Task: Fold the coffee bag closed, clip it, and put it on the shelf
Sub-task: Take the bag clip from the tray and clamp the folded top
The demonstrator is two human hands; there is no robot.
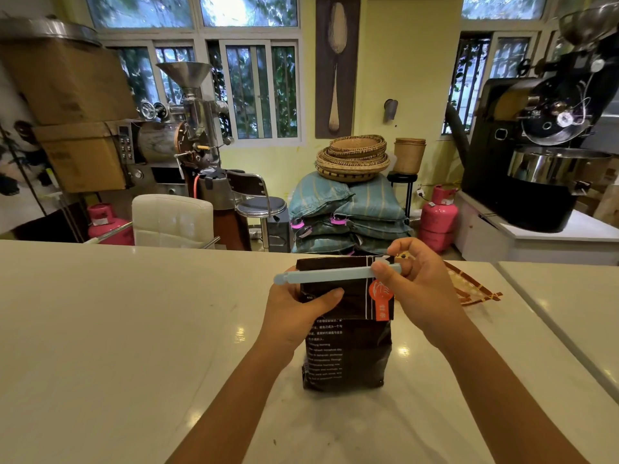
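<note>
A dark brown coffee bag (348,349) with white print and an orange label stands upright on the white counter (117,329), its top folded over toward me. A long light-blue clip (328,274) lies across the folded top. My left hand (298,313) grips the bag's upper left side, thumb pressed on the front of the fold. My right hand (418,283) pinches the clip's right end at the bag's right edge. No shelf can be made out in this view.
A flat woven orange-and-yellow item (469,286) lies on the counter right of the bag. Past the counter's far edge are a white chair (170,217), stacked sacks (348,212), pink gas cylinders (438,219) and coffee roasters (542,145).
</note>
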